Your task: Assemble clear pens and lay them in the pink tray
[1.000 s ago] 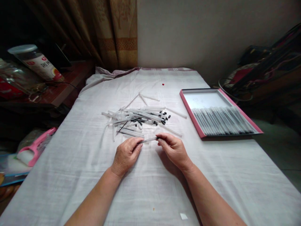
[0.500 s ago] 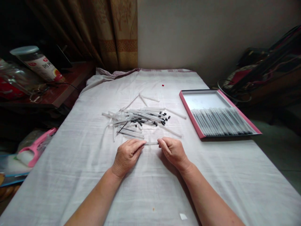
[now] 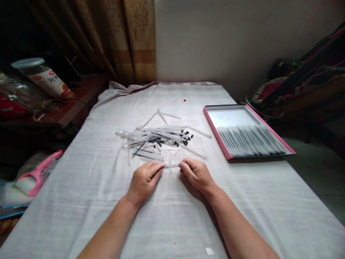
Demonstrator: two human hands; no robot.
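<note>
My left hand [image 3: 143, 180] and my right hand [image 3: 197, 174] rest on the white cloth [image 3: 167, 201], each pinching one end of a clear plastic pen tube [image 3: 171, 166] that lies level between them. Just beyond the hands is a loose pile of clear tubes, thin refills and small black parts [image 3: 159, 137]. To the right stands a pink-rimmed shallow tray [image 3: 215, 129] with a row of several finished pens [image 3: 250, 141] laid side by side.
A tiny red bit [image 3: 184, 100] lies far back on the cloth. A white scrap [image 3: 208, 250] sits near the front edge. Left of the table are a dark wooden shelf with a plastic jar [image 3: 40, 77] and a pink-handled roller [image 3: 37, 172]. Bags and cables crowd the right side.
The tube has been lowered from a slight tilt to level and my hands have closed in on its ends. The view has tipped a little, shifting everything slightly down.
</note>
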